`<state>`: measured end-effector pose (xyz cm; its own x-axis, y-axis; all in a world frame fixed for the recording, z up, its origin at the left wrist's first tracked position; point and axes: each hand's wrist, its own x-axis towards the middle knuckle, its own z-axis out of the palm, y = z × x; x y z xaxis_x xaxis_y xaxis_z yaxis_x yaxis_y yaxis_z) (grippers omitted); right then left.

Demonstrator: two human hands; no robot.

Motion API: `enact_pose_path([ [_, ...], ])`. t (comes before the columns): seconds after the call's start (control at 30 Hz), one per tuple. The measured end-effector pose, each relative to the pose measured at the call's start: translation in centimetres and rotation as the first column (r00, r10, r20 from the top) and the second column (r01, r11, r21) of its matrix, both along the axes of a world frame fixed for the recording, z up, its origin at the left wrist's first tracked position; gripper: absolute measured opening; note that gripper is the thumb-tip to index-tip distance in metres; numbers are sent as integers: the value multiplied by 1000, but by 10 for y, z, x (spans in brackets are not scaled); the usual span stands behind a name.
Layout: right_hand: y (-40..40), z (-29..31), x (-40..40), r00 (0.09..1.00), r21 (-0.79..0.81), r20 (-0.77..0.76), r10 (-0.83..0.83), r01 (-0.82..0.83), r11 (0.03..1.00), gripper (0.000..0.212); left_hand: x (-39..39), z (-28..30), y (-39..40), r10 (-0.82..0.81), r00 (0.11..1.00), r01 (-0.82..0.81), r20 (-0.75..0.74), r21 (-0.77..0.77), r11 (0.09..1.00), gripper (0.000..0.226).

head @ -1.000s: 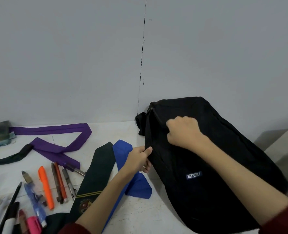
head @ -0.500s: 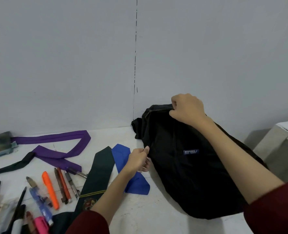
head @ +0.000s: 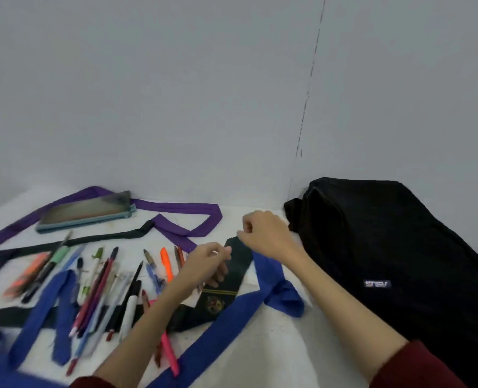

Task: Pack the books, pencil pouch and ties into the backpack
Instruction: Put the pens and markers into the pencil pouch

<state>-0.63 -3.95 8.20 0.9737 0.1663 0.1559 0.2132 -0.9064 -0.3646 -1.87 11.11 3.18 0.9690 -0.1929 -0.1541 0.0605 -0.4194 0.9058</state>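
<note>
Now that both hands have been taken off the backpack [head: 400,247], they are found over the ties: half a second ago the right hand [head: 268,236] was gripping the bag's top edge and the left hand [head: 207,261] was pinching its side. The left hand is loosely curled above the dark green tie [head: 232,278], thumb and forefinger nearly together; whether the cloth is actually pinched cannot be told through the blur. The right hand is likewise curled, fingertips just over the tie's upper end, and nothing is plainly held in it. Beside the green tie a blue tie [head: 274,278] is laid, its knotted end near the bag. Further left, pens and markers [head: 114,284] are scattered loose on the worktop [head: 274,354], with a purple tie [head: 176,214] and the pencil pouch [head: 89,214] towards the wall. The backpack is left lying on its side against the wall, and whether its zip is open cannot be seen. No books are in view. By this shift the bag-handling appears to be finished and the picking of a tie begun; nothing looks packed yet.
</note>
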Motion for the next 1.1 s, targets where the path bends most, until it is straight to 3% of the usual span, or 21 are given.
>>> enact_pose_path([
  [0.13, 73, -25, 12, 970, 75, -70, 233, -228, 971, 20, -12, -6, 66, 193, 980, -195, 40, 58, 979, 21],
  [0.33, 159, -41, 36, 906, 176, -124, 404, -381, 908, 12, -13, -3, 164, 385, 902, -414, 196, 133, 901, 16],
  [0.6, 253, -59, 141, 952, 169, -181, 248, -218, 961, 22, 90, -6, 313, 252, 890, -418, 379, 461, 783, 20],
  [0.7, 287, -76, 176, 960, 106, -230, 163, -142, 984, 36, 136, -25, 355, 124, 922, -339, 366, 610, 716, 30],
  [0.8, 315, -93, 202, 971, 50, -233, 49, -38, 998, 47, 170, -46, 380, 11, 953, -216, 303, 652, 727, 44],
  [0.87, 327, -102, 216, 975, 11, -223, -17, 20, 1000, 48, 188, -56, 390, -101, 960, -124, 261, 719, 684, 50],
  [0.97, 336, -116, 225, 977, 25, -207, -60, 67, 997, 42, 203, -68, 399, -145, 943, -117, 299, 707, 697, 43],
  [1.1, 339, -124, 231, 987, 194, -120, -107, 129, 972, 23, 212, -73, 408, -88, 896, -233, 436, 630, 740, 28],
])
